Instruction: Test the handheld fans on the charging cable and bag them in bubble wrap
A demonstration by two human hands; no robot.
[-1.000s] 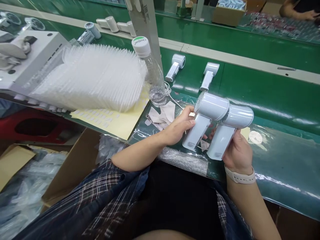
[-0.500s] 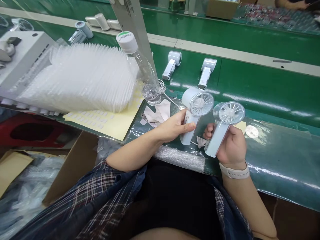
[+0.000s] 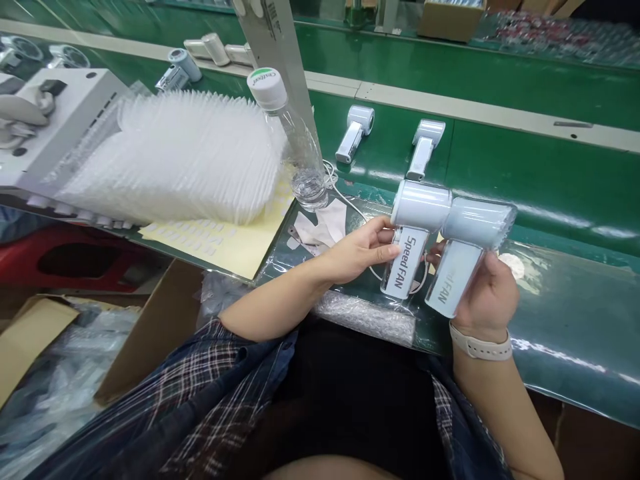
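Note:
My left hand (image 3: 357,252) grips the handle of a white hand-held fan (image 3: 413,230); the side printed "SpeedFAN" faces me. My right hand (image 3: 487,290) holds a second white fan (image 3: 463,253) by its handle, right beside the first, heads almost touching. Both fans hang just above the plastic-covered front edge of the green bench (image 3: 560,300). A white watch band circles my right wrist.
Two more fans (image 3: 354,133) (image 3: 424,147) lie on the green conveyor (image 3: 525,173) behind. A water bottle (image 3: 293,137) stands by a stack of clear plastic trays (image 3: 180,157) on a yellow sheet (image 3: 225,243). A cardboard box (image 3: 145,333) with plastic bags sits lower left.
Both fans have been turned: a second ago their plain sides faced me, then the round grilles, and now the printed handle sides. My hands stayed in about the same place.

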